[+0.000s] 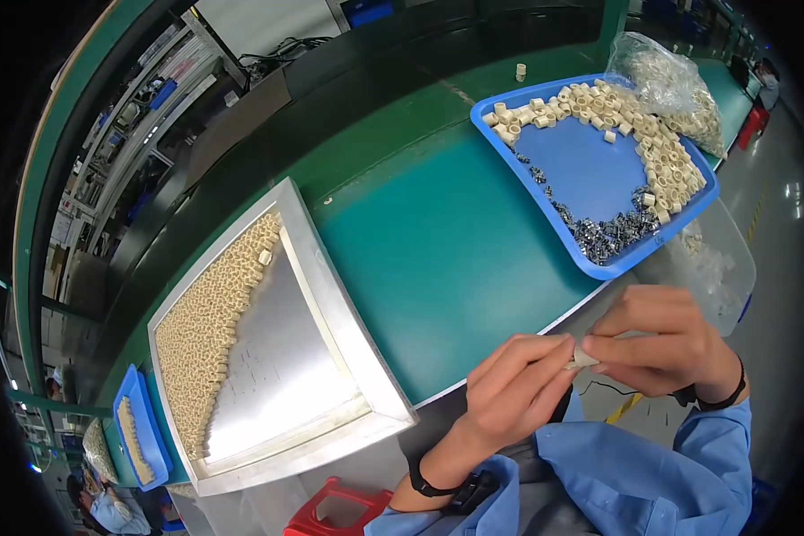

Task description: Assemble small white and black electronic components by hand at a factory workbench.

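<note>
At far left, a blue rectangular plastic tray [153,431] holds a strip of beige pieces. Next, a silver rectangular metal frame tray [286,366] rests on the green tabletop [438,250]; small beige cylindrical parts [201,330] are packed closely along its left side. A red plastic stool [307,516] stands below. The left hand [518,384] pinches a small beige piece [583,359], mostly covered by the fingertips, in front of the tabletop's near edge. Beyond it, a blue plastic tray with rounded corners [581,165] contains beige cylinders [674,170] and dark metal clips [612,237]. The right hand [657,344] grips the same piece. A clear plastic bag of beige parts [665,80] overlaps that tray's far right corner.
</note>
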`<state>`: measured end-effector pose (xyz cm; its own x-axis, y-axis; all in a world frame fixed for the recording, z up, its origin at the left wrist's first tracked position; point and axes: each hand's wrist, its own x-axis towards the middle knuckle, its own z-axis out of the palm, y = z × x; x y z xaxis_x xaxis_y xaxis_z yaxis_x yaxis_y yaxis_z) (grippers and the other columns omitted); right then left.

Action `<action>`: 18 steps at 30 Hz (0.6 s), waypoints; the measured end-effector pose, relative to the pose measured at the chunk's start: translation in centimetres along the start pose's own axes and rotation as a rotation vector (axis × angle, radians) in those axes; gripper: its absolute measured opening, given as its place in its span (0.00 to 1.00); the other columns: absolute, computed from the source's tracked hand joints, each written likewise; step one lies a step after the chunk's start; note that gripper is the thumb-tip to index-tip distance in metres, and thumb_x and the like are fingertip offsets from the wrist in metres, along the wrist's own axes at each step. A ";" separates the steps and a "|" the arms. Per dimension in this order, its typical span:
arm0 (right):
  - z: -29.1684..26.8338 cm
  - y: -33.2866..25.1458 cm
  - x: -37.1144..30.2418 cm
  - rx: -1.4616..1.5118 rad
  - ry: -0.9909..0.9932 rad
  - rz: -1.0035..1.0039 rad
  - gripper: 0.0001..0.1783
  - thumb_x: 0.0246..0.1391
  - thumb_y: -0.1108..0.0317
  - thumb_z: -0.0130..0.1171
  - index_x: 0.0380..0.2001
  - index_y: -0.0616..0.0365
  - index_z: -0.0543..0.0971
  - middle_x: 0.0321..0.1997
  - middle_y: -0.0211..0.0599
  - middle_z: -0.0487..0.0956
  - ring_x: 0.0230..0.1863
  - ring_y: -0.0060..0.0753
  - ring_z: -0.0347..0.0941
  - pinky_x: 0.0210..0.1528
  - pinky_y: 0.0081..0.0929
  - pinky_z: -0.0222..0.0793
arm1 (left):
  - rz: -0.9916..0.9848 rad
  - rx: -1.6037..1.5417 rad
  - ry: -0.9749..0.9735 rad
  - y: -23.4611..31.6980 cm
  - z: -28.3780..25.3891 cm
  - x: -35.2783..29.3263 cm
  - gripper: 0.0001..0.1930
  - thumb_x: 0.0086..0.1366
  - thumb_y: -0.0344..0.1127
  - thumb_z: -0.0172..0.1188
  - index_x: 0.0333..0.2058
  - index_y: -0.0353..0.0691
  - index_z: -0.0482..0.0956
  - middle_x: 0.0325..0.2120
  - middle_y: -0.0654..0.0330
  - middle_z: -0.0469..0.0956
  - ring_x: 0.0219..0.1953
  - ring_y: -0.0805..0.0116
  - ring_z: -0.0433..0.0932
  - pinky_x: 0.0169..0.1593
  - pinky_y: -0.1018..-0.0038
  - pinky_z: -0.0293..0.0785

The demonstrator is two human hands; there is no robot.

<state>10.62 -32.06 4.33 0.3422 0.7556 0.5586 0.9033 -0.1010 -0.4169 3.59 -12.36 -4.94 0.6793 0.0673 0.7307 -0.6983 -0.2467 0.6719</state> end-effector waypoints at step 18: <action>1.0 4.0 -0.6 -0.017 0.093 0.183 0.30 0.54 0.60 0.70 0.58 0.60 0.79 0.41 0.40 0.82 0.33 0.42 0.77 0.35 0.35 0.69 | -0.602 -0.392 0.093 2.8 -2.3 0.4 0.14 0.62 0.20 0.68 0.46 0.29 0.80 0.46 0.48 0.82 0.47 0.64 0.82 0.55 0.69 0.79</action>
<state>13.79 -32.27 1.65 0.5225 0.6611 0.5385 0.8280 -0.2427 -0.5055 1.36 -10.84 -2.50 0.9617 0.1689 0.2160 -0.2508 0.2232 0.9419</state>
